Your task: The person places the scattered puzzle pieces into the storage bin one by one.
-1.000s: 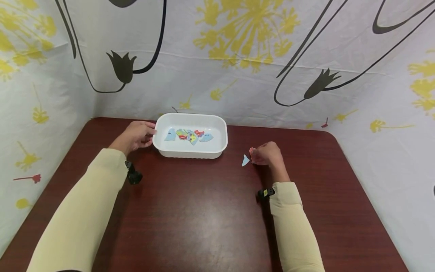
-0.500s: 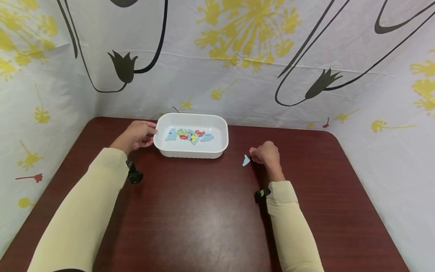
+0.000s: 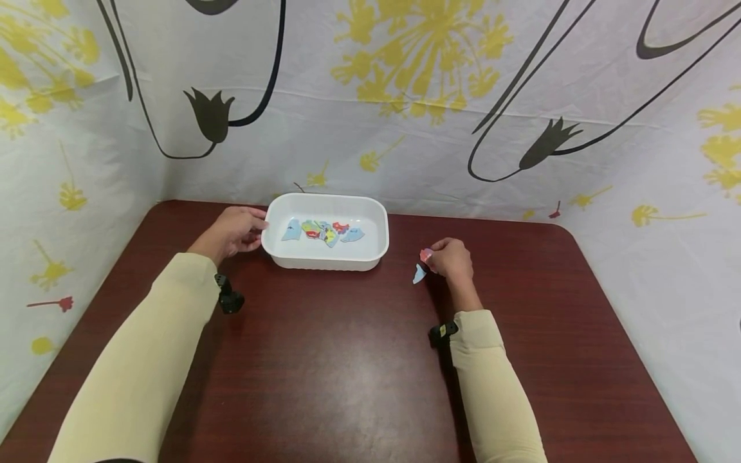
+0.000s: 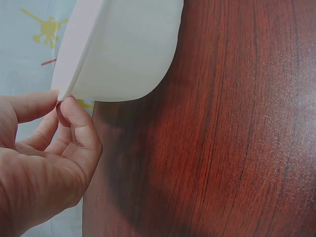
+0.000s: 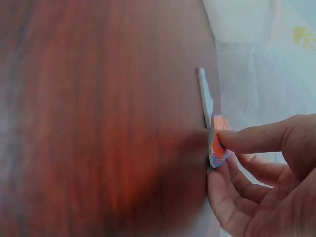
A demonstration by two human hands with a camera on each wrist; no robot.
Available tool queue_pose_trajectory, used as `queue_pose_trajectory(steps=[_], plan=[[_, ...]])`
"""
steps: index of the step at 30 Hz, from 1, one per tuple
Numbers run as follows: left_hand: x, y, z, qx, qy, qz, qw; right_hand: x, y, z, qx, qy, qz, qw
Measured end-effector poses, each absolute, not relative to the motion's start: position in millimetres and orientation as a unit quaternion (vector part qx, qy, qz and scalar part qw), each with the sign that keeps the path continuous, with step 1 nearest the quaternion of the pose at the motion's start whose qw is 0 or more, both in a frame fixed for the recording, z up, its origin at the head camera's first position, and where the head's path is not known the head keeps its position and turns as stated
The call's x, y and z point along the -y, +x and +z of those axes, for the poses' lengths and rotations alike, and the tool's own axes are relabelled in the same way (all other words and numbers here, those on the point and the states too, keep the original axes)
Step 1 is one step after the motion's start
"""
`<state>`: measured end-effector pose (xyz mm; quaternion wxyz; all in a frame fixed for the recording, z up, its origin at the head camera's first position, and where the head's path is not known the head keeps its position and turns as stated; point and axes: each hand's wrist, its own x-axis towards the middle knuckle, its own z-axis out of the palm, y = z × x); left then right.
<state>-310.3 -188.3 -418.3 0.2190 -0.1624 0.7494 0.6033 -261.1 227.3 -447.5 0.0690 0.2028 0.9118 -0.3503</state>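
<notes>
My left hand [image 3: 236,231] pinches the left rim of a white plastic tub [image 3: 324,263], its thumb and fingers on either side of the edge in the left wrist view. Several flat, printed puzzle pieces [image 3: 313,229] in light blue, green, yellow and red lie on the tub's floor. To the right of the tub, my right hand [image 3: 453,258] pinches a red-orange puzzle piece [image 5: 219,142] between thumb and fingers, low over the table. A light blue piece [image 3: 419,274] lies on the table just beside it, seen edge-on in the right wrist view.
The dark reddish-brown table [image 3: 324,360] backs onto a pale cloth [image 3: 428,161] with yellow and grey flower prints, which hangs behind and at both sides. The tub stands near the table's back edge. A small black camera [image 3: 229,299] sits on the left wrist.
My right hand has shifted slightly left and back, and the red-orange piece in it has moved up from beside the light blue one. The left hand keeps its place at the tub.
</notes>
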Motion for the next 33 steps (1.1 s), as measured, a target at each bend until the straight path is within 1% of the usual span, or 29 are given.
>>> queue_pose_trajectory(steps=[8, 19, 27, 33], plan=[[189, -311, -419, -0.75, -0.171, 0.602, 0.215, -232, -270, -443, -0.864, 0.21, -0.455, 0.055], [189, -310, -419, -0.75, -0.162, 0.602, 0.22, -235, -285, -414, -0.846, 0.199, -0.494, 0.027], [190, -310, -421, -0.752, -0.159, 0.601, 0.221, -223, -294, -389, -0.846, 0.159, -0.508, 0.018], [190, -310, -420, -0.751, -0.163, 0.601, 0.221, -205, -306, -373, -0.842, 0.14, -0.521, 0.013]])
